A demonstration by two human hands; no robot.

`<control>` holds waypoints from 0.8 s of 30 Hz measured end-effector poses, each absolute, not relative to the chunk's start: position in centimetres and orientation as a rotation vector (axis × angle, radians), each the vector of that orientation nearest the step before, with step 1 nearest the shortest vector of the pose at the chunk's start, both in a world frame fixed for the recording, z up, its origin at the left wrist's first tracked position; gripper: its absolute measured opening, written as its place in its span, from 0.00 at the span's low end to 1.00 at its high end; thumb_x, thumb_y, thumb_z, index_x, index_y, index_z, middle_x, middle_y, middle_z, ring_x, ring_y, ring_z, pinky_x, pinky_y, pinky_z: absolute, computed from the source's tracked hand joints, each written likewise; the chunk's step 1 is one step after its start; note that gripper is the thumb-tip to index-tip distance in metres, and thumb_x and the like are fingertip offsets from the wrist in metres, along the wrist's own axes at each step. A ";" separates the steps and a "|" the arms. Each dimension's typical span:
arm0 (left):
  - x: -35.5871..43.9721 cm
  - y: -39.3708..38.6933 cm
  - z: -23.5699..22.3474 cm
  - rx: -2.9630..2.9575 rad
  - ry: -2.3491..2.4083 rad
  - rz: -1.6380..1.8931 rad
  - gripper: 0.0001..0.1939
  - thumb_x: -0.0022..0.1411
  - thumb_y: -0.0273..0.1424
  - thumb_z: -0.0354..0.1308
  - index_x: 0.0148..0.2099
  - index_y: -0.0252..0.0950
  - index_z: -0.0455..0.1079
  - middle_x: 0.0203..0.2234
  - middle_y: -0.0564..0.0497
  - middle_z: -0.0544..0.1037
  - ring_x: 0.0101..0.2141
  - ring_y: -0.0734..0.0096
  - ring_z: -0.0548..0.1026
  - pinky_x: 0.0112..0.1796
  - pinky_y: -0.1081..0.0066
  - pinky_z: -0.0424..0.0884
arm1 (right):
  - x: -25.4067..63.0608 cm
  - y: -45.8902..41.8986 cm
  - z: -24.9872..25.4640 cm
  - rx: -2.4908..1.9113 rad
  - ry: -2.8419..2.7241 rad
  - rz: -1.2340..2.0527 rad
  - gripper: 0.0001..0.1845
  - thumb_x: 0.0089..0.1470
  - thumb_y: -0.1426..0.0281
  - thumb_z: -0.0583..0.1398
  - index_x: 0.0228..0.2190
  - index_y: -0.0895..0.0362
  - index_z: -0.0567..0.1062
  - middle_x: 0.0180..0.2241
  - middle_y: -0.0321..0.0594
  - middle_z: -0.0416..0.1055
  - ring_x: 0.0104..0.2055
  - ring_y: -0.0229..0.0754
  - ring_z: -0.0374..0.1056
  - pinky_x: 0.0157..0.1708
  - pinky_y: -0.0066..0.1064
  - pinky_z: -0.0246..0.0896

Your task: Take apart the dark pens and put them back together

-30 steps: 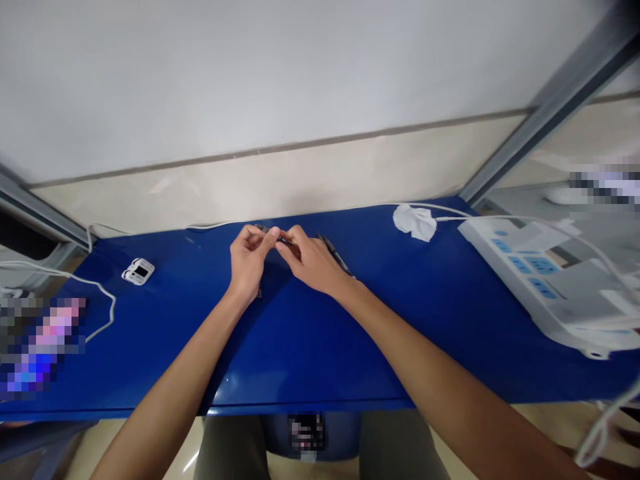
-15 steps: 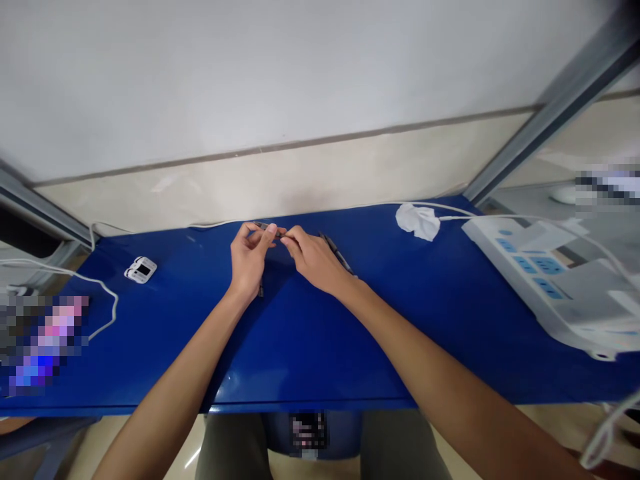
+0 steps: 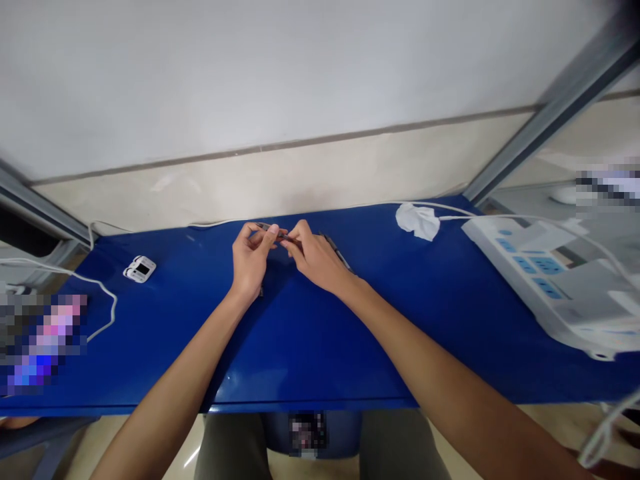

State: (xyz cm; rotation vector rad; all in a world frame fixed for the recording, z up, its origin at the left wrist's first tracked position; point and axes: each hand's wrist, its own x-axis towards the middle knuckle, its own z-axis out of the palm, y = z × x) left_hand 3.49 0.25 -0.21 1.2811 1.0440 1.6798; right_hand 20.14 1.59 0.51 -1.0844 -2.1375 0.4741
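Observation:
My left hand [image 3: 249,263] is closed on the barrel of a thin dark pen [image 3: 281,235] above the far half of the blue table [image 3: 320,360]. At the pen's right end, the fingertips of my right hand [image 3: 319,261] pinch it, with the thumb bent inward. Fingers cover much of the pen. Another black pen [image 3: 342,257] lies on the table just beyond my right hand, partly hidden by it. A small dark piece [image 3: 261,291] shows beside my left wrist; most of it is hidden.
On the left lies a white earbud case [image 3: 140,269], close to a white cable [image 3: 114,303]. Crumpled tissue [image 3: 419,221] sits at the back right, beside a large white power strip [image 3: 530,267] with blue sockets. A wall [image 3: 300,180] borders the table's far edge.
Around the pen's right end, my right fingers have shifted slightly, and a little more of the pen shows between the hands. My left hand keeps nearly the same place.

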 end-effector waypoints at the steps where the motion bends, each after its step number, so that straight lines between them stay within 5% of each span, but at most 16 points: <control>1: 3.5 0.3 -0.2 1.283 1.039 1.682 0.16 0.65 0.44 0.69 0.38 0.40 0.68 0.34 0.49 0.84 0.38 0.66 0.84 0.41 0.66 0.77 | 20.1 1.6 0.5 -1.090 -2.132 0.473 0.12 0.73 0.59 0.54 0.48 0.53 0.66 0.42 0.45 0.81 0.38 0.49 0.78 0.36 0.35 0.60; 5: 3.5 0.3 -0.3 1.278 1.053 1.692 0.17 0.65 0.45 0.68 0.38 0.40 0.68 0.34 0.50 0.84 0.38 0.66 0.83 0.40 0.66 0.77 | 20.1 1.5 0.6 -1.082 -2.153 0.430 0.15 0.74 0.57 0.51 0.50 0.53 0.68 0.46 0.46 0.81 0.44 0.50 0.78 0.38 0.36 0.61; 11: 3.4 0.2 0.0 1.243 1.067 1.680 0.17 0.65 0.46 0.68 0.40 0.39 0.69 0.36 0.47 0.85 0.40 0.64 0.85 0.40 0.66 0.77 | 20.2 1.8 0.4 -1.107 -2.139 0.460 0.11 0.73 0.59 0.54 0.46 0.53 0.67 0.39 0.43 0.81 0.37 0.48 0.77 0.36 0.35 0.60; 24: 2.4 0.8 0.3 1.122 1.042 1.756 0.21 0.68 0.52 0.62 0.46 0.42 0.63 0.38 0.48 0.86 0.38 0.66 0.85 0.38 0.68 0.76 | 20.4 1.6 0.4 -1.047 -2.198 0.334 0.20 0.76 0.64 0.48 0.61 0.47 0.71 0.54 0.44 0.78 0.51 0.51 0.76 0.46 0.39 0.68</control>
